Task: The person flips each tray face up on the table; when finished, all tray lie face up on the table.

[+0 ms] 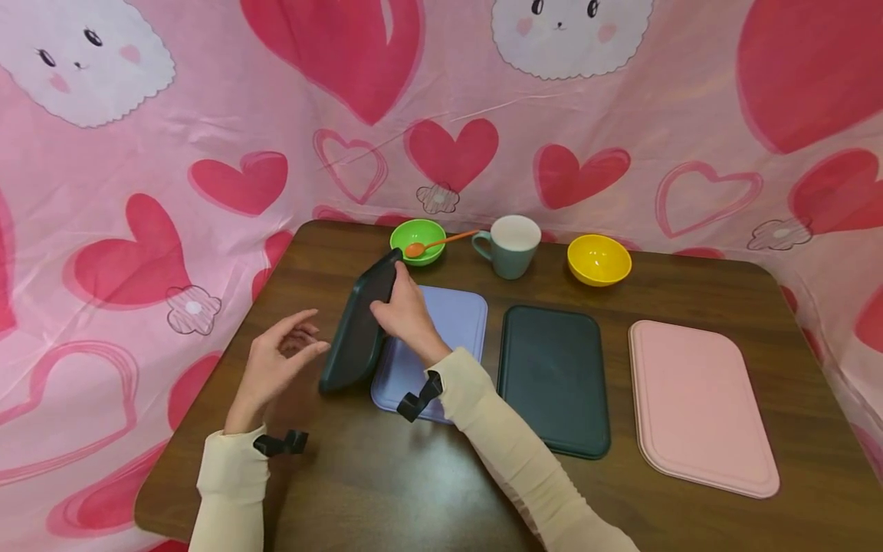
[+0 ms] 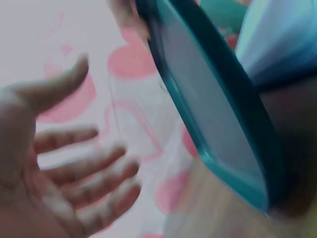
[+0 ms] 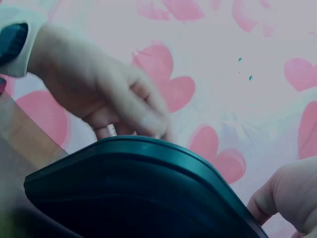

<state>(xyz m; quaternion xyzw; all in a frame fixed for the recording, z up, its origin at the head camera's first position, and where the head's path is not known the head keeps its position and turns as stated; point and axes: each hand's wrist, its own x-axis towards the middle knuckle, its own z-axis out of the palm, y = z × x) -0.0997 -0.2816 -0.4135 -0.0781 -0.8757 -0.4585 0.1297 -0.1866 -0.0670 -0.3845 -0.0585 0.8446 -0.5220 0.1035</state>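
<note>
My right hand [image 1: 408, 313] grips a dark green, shallow rectangular tray [image 1: 353, 333] by its far edge, the thumb lying over the near face. The tray stands tilted on its side above the left end of a lavender flat rectangular piece [image 1: 458, 314]. To its left, my left hand [image 1: 270, 369] has its fingers spread and loosely bent, with nothing in them. A gap separates that hand from the tray [image 2: 213, 94] in the left wrist view, where the raised rim shows. The right wrist view shows the tray's dark underside [image 3: 133, 188] close up.
A dark green flat piece [image 1: 552, 379] and a pink one [image 1: 704, 406] lie to the right. Along the back stand a green bowl [image 1: 428, 257] with an orange spoon [image 1: 444, 241] across it, a teal mug [image 1: 512, 253] and a yellow bowl [image 1: 599, 262]. A heart-patterned cloth [image 1: 455, 84] hangs behind.
</note>
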